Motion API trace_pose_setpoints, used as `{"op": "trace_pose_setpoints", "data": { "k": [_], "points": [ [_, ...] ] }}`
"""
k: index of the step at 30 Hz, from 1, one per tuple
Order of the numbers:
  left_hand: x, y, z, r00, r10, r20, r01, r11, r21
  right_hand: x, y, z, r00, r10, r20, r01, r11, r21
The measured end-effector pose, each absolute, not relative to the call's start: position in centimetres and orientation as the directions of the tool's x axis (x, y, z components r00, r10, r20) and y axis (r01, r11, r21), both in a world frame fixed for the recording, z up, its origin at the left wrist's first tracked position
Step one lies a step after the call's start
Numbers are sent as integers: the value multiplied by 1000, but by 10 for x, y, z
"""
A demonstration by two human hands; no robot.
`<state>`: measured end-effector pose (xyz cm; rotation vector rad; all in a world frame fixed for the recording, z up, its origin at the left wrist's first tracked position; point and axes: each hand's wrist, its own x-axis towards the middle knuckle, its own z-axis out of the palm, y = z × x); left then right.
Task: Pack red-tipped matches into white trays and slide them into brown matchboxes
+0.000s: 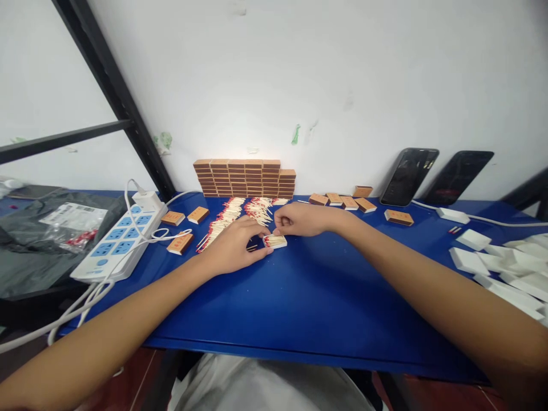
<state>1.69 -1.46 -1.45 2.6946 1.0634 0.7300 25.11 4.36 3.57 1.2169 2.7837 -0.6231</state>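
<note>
A small white matchbox tray [279, 244] with red-tipped matches [273, 240] in it sits on the blue table, between my hands. My left hand [237, 244] grips its left end, thumb at the front and fingers at the back. Over the tray's back edge, my right hand [299, 219] is closed in a pinch; whatever its fingertips hold is hidden. Loose matches with red heads lie in heaps [226, 218] behind and beside my left hand. A few dark matches [252, 248] show under that hand.
Stacked matchboxes [244, 178] line the wall. More matchboxes lie left [180, 244] and right [399, 217]. A power strip [122, 237] with white cables stands left, near a grey plastic bag [38, 251]. Two phones [409, 177] lean at the back right, above piled white trays [514, 262].
</note>
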Motion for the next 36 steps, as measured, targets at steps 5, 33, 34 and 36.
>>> {"op": "trace_pose_setpoints", "data": {
  "k": [5,33,34,36],
  "points": [
    [17,-14,-14,642,673,367,601,-739,304,250,42,34,-680,705,-200,723,599,-345],
    [17,-16,-9,664,678,316,618,-735,278,251,41,19,-668,731,-140,718,584,-378],
    [17,-17,-9,663,679,316,620,-734,276,252,40,18,-665,736,-127,717,582,-384],
    [18,-17,-9,660,681,318,623,-732,276,252,38,16,-662,743,-100,713,583,-388]
  ]
}}
